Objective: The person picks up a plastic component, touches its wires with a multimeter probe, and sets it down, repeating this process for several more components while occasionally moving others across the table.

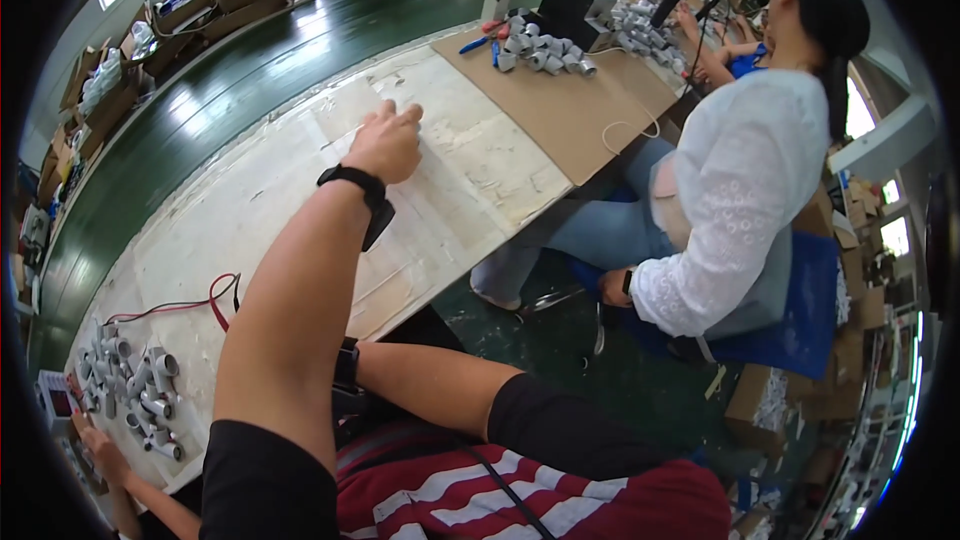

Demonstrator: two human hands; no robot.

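Note:
My left hand [388,143] is stretched out over the worn whitish tabletop [440,225], with its back upward. Its fingers are bent and somewhat apart, and no object shows in it. A black wristband [360,197] circles that wrist. From the lower right my right forearm [430,382] crosses in front of my body, wearing a dark band at the wrist. My left arm hides the right hand entirely. Nearest to my left arm on the table lie thin red and black wires [218,302].
Grey pipe fittings [135,370] lie at the near left, beside another person's hand [103,452]. More grey fittings [545,48] and blue-handled pliers [473,44] rest on a brown board [560,110]. A person in white [730,190] sits at the right.

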